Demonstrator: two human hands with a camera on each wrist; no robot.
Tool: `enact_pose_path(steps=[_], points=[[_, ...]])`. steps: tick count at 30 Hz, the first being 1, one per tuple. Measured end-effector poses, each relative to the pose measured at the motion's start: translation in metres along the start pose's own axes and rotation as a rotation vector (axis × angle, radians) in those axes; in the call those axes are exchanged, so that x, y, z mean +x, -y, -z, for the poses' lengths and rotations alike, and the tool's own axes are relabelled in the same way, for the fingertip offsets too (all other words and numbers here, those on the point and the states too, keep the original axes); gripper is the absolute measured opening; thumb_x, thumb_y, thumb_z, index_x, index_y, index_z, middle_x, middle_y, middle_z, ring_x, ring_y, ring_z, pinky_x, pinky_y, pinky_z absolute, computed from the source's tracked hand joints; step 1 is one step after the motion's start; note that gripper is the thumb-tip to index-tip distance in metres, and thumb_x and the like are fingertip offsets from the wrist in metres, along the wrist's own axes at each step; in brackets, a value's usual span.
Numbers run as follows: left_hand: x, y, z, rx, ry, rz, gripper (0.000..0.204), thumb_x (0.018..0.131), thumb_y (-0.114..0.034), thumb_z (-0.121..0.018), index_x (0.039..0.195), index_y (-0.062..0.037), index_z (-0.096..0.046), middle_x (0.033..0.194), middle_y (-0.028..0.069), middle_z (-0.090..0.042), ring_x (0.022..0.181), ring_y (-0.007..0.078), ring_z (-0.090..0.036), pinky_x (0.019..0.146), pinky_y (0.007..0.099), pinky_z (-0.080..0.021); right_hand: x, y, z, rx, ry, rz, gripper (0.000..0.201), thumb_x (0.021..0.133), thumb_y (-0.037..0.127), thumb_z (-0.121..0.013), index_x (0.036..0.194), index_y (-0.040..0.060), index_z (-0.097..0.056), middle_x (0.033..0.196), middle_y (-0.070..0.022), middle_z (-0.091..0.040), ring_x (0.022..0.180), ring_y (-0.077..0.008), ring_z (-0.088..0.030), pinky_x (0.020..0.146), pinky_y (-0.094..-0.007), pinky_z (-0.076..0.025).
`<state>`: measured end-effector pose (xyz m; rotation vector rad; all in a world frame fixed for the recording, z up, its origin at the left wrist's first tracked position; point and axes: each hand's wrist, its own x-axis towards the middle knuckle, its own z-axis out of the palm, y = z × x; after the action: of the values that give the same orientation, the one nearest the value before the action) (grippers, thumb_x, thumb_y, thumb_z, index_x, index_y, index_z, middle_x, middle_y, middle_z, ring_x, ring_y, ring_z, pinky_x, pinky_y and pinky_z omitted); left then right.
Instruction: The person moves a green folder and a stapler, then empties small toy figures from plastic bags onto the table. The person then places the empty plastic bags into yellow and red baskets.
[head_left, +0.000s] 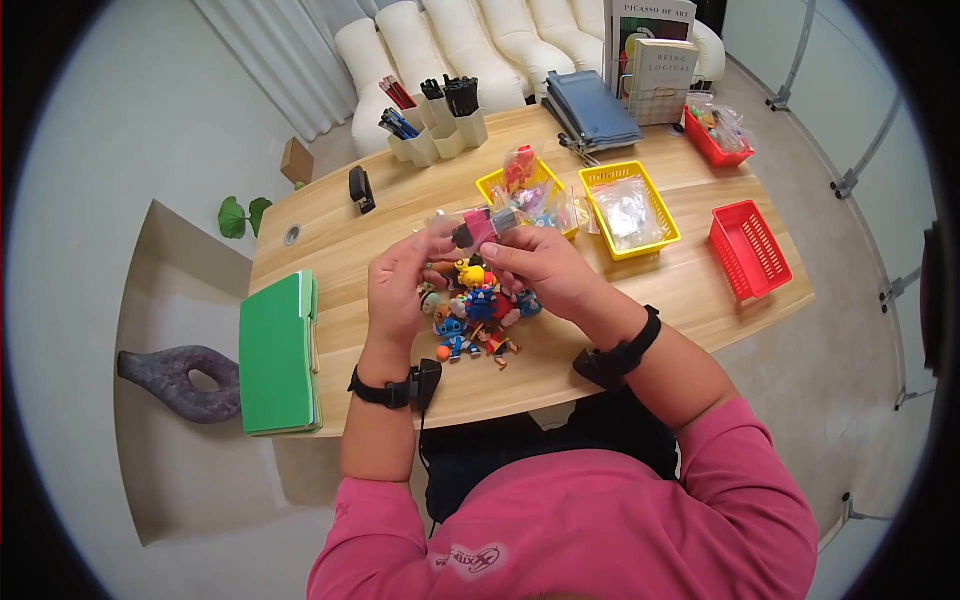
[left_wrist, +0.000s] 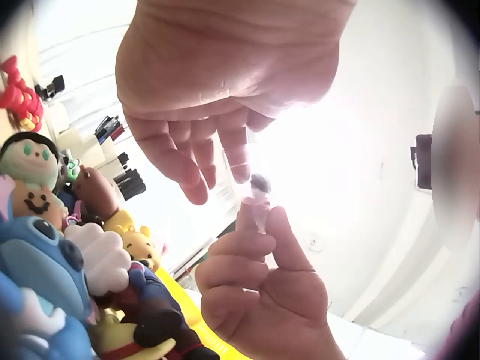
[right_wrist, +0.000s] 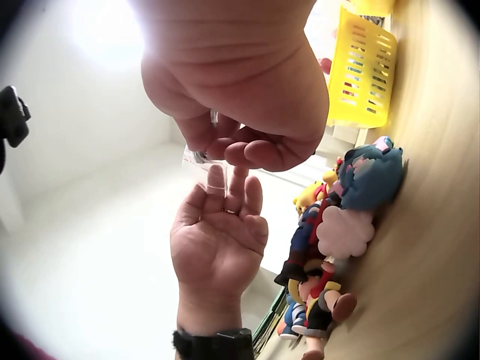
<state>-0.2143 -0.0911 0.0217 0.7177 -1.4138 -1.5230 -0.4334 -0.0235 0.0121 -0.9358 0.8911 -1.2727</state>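
My right hand [head_left: 550,268] pinches a small clear plastic bag [head_left: 482,228] with something pink and dark inside, held up over the table. On the other side, my left hand [head_left: 398,290] has its fingers loosely extended, the tips at the bag's left edge. The right wrist view shows those left fingers [right_wrist: 215,180] nearly straight against the clear plastic. Below both hands lies a pile of small cartoon figures, among them a blue Stitch [head_left: 455,336], a yellow Pooh [head_left: 470,275] and a white cloud-shaped piece [right_wrist: 345,232].
Behind the hands stand a yellow basket [head_left: 655,205] of bagged items and another yellow basket [head_left: 490,187]. To the right are a red basket [head_left: 750,250] and a filled red one [head_left: 725,150]. Green folders [head_left: 280,350], a stapler [head_left: 361,190] and a pen holder [head_left: 425,150] lie left and back.
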Motion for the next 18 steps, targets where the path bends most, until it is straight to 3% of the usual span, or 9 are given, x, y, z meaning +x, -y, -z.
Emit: enact_pose_path(steps=[1,3,7,9,13,15,18], points=[[0.000,-0.001,-0.001,0.000,-0.001,0.000,0.027,0.107,-0.024,-0.063,0.113,-0.0008,-0.074,0.103,0.0084,-0.078,0.094,0.0152,-0.074,0.071,0.0261,-0.056,0.000,-0.001,0.000,0.000,0.001,0.000,0.028,0.100,0.030,-0.076,0.092,0.0034,-0.072,0.074,0.0025,-0.062,0.064,-0.0055,-0.053,0.058,-0.0220,-0.043],[-0.001,-0.005,-0.005,0.006,0.034,0.042,0.026,0.102,-0.017,-0.071,0.120,0.0016,-0.074,0.118,0.0090,-0.077,0.094,0.0126,-0.074,0.073,0.0232,-0.056,0.000,-0.001,0.001,-0.085,0.013,0.021,0.028,0.100,0.030,-0.076,0.095,0.0023,-0.074,0.075,0.0027,-0.062,0.065,-0.0053,-0.053,0.060,-0.0215,-0.043],[-0.002,-0.006,-0.011,0.094,0.055,0.005,0.029,0.097,-0.010,-0.077,0.123,0.0036,-0.073,0.118,0.0098,-0.076,0.097,0.0122,-0.072,0.082,0.0259,-0.059,-0.002,0.001,0.001,-0.079,0.034,0.025,0.028,0.099,0.028,-0.077,0.105,0.0010,-0.077,0.081,0.0014,-0.069,0.073,-0.0054,-0.058,0.066,-0.0231,-0.048],[-0.001,-0.004,-0.014,0.016,0.078,-0.039,0.034,0.093,-0.005,-0.080,0.125,0.0045,-0.072,0.116,0.0093,-0.076,0.101,0.0126,-0.071,0.088,0.0284,-0.059,-0.002,0.001,-0.001,-0.093,0.043,0.105,0.030,0.099,0.026,-0.077,0.116,0.0011,-0.078,0.092,-0.0005,-0.074,0.083,-0.0065,-0.063,0.076,-0.0261,-0.054],[0.000,-0.002,-0.016,0.002,0.087,-0.081,0.034,0.094,-0.007,-0.080,0.125,0.0049,-0.072,0.115,0.0080,-0.076,0.103,0.0139,-0.071,0.088,0.0285,-0.060,-0.001,0.000,0.005,-0.212,0.067,0.022,0.031,0.100,0.024,-0.077,0.120,0.0010,-0.077,0.104,-0.0021,-0.077,0.091,-0.0073,-0.065,0.083,-0.0284,-0.056],[-0.002,-0.007,-0.015,0.035,0.084,-0.023,0.037,0.093,-0.015,-0.081,0.125,0.0025,-0.073,0.104,0.0048,-0.078,0.084,0.0076,-0.068,0.068,0.0214,-0.052,-0.002,0.002,0.003,-0.213,0.092,0.030,0.031,0.100,0.025,-0.077,0.118,0.0006,-0.077,0.104,-0.0016,-0.077,0.090,-0.0068,-0.066,0.082,-0.0283,-0.056],[-0.002,-0.005,-0.016,0.063,0.034,-0.029,0.034,0.095,-0.016,-0.079,0.123,0.0016,-0.073,0.102,0.0053,-0.078,0.084,0.0091,-0.069,0.068,0.0215,-0.053,-0.003,0.002,-0.003,-0.115,0.061,0.120,0.032,0.101,0.028,-0.076,0.117,0.0007,-0.078,0.100,-0.0007,-0.077,0.086,-0.0061,-0.065,0.076,-0.0265,-0.055]])
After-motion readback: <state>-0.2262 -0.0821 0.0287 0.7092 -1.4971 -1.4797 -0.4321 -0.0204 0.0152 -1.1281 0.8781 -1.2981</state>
